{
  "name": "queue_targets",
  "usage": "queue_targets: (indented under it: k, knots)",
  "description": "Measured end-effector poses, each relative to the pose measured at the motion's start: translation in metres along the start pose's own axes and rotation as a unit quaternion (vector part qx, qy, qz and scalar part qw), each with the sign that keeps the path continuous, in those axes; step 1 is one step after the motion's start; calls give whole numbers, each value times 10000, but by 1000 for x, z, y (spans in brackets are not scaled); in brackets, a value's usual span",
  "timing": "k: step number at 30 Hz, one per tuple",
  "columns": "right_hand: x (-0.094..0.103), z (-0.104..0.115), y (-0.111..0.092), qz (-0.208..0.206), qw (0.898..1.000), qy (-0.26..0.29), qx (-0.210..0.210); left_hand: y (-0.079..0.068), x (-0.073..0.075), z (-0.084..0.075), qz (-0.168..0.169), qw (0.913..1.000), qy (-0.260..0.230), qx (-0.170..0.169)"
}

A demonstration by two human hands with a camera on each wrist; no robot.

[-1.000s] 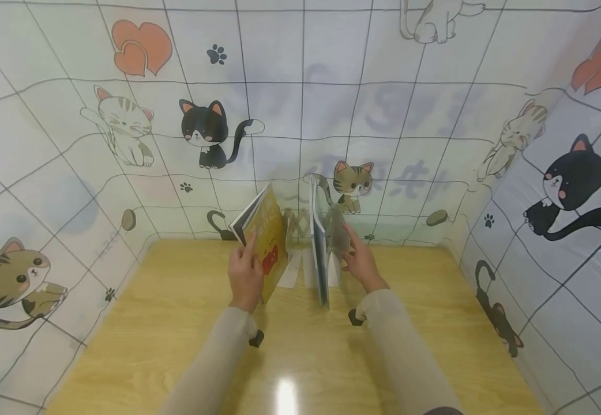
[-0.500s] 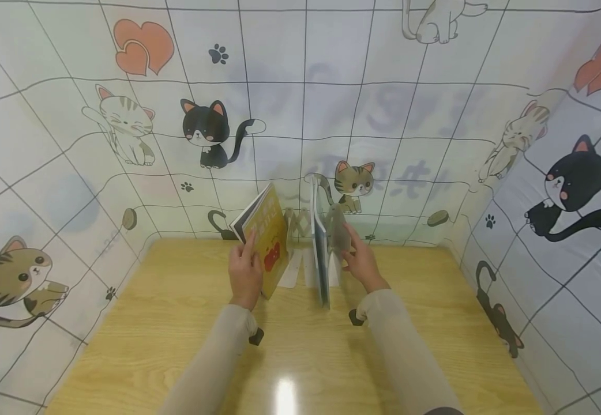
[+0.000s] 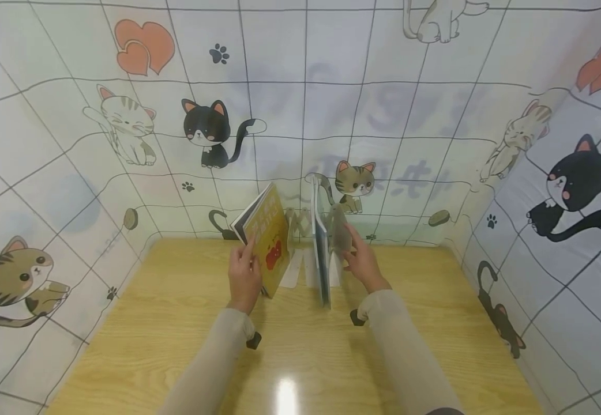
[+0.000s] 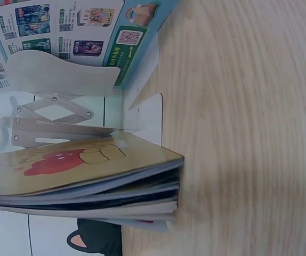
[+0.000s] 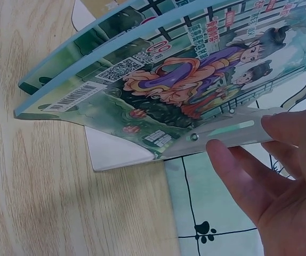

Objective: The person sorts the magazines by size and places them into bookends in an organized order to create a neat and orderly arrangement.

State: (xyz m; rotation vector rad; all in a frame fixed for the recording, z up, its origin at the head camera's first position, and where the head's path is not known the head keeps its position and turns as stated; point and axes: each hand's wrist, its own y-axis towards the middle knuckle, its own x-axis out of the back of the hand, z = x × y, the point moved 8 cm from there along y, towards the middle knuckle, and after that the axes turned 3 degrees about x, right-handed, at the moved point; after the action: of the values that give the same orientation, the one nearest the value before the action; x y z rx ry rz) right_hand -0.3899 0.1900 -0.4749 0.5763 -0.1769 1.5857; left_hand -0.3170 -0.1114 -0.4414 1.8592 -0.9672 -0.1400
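Observation:
My left hand [image 3: 244, 278] holds a stack of thin books with a yellow-covered book [image 3: 274, 245] facing inward, thumb side against the cover. The stack leans to the left, beside the left part of a white expandable metal bookend [image 4: 57, 114] with crossed links. My right hand [image 3: 365, 262] pinches the bookend's right end plate [image 3: 338, 227] between thumb and fingers. Thin magazines with a green illustrated cover [image 5: 195, 80] stand upright just left of that plate, inside the bookend. In the left wrist view, my left hand is out of sight and the stack's page edges show.
A light wooden table [image 3: 300, 357] lies under everything. Behind and at both sides rise white cloth walls [image 3: 300, 109] with grid lines and printed cats. The bookend's white base plates [image 3: 292, 271] lie flat on the table near the back wall.
The lower front corner of the yellow book has shifted slightly right and back, towards the bookend. My right hand and the magazines have stayed nearly in place.

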Motion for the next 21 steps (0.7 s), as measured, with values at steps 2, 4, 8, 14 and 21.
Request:
queue_targets:
  k: [2,4,8,14,21]
  knots:
    - [0,1,0,-7,10000,-14,16,-1,1,-1,4,9998,-7,-187]
    - [-1,2,0,2,10000,-85,29,-4,3,-3,6,9992,5,-401]
    - [-3,5,3,-5,9995,-316,97,-9,7,-4,84,9975,-12,-705]
    - [-5,10,4,-117,9957,-866,301,-20,11,2,374,9949,-60,-936]
    - [-3,17,-2,-556,9776,-1902,714,-32,10,13,960,9912,185,-891]
